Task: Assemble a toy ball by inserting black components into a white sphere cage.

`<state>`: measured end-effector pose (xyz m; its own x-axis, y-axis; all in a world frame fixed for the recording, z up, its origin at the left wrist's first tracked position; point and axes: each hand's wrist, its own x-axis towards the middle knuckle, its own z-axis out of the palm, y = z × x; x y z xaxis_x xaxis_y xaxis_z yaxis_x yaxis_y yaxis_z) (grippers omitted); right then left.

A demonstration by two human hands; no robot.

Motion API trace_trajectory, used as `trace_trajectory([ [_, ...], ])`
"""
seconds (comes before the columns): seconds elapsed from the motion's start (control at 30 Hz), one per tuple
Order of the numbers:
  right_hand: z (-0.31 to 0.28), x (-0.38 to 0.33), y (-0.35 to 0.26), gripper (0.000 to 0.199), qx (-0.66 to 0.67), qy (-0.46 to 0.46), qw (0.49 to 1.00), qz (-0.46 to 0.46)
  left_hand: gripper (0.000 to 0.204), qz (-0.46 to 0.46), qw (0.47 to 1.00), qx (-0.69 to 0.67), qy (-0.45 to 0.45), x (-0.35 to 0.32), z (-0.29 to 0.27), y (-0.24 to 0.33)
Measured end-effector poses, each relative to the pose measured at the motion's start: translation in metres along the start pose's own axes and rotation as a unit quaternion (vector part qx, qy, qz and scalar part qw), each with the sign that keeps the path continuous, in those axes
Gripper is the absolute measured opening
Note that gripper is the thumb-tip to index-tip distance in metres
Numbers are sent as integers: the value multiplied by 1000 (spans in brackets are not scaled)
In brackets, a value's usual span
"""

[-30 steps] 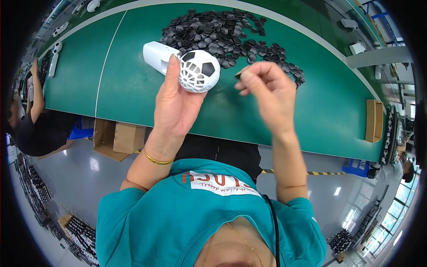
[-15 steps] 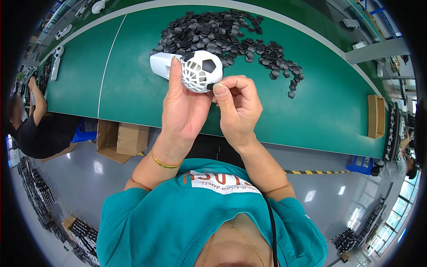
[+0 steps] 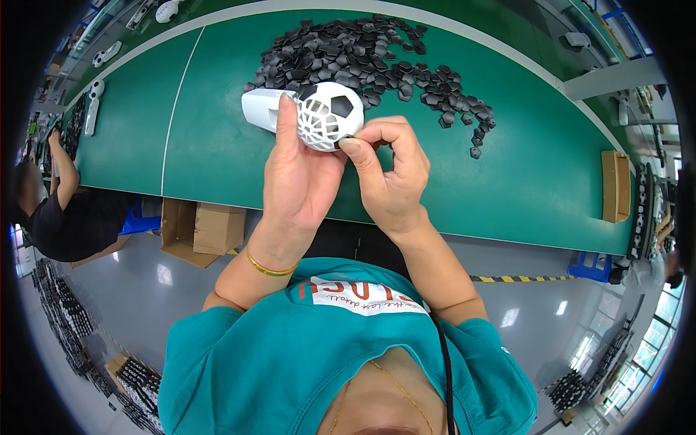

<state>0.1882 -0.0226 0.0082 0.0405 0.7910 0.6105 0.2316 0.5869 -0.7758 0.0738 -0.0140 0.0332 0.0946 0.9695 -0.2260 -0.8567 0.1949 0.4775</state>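
Note:
My left hand [image 3: 299, 177] is closed round a white plastic football-shaped housing [image 3: 353, 119] with a slotted grille and a flat white handle pointing left. Its thumb lies across the front, and the other fingers are hidden behind. Black pentagon patches sit in the ball's upper surface. At the ball's lower right, my right hand [image 3: 397, 174] pinches a small black pentagon piece [image 3: 341, 143] between thumb and forefinger, against the housing's edge. Most of that piece is covered by the fingertips. Just beyond the housing lies a heap of loose black pentagon pieces [image 3: 326, 61] on the green table.
The green table [image 3: 507, 188] spans the view, with a brown cardboard tray [image 3: 615, 187] at its right end. Cardboard boxes [image 3: 217, 228] stand below its left front edge. Another person [image 3: 61, 210] works at the far left, beside a similar white housing [image 3: 93, 109].
The housing is still in my left hand, turned very slightly. My right thumb and forefinger have shifted a little to the left along the ball's lower edge.

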Motion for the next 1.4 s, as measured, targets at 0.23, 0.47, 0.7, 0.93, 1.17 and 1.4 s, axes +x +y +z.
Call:
trace_trajectory([
  [0.23, -13, 19, 5, 52, -73, -60, 994, -56, 42, 1, 999, -8, -41, -3, -5, 0],
  [0.47, -19, 27, 3, 73, -58, -160, 981, -95, 43, -25, 996, -2, -87, -13, -8, 3],
  [0.7, -51, 33, -14, 78, 57, -176, 983, 6, 41, -66, 958, 237, -147, -29, -10, 43],
  [0.93, -66, 22, -22, 74, 231, -252, 909, 237, 80, 192, 744, 513, -383, -15, 23, 63],
  [1.17, -91, 15, -24, 70, 181, -289, 905, 255, 84, 9, 657, 680, -326, -5, 27, 40],
  [1.4, -126, 9, -7, 39, -11, -139, 957, 255, 85, -24, 738, 595, -317, 9, 6, 12],
])
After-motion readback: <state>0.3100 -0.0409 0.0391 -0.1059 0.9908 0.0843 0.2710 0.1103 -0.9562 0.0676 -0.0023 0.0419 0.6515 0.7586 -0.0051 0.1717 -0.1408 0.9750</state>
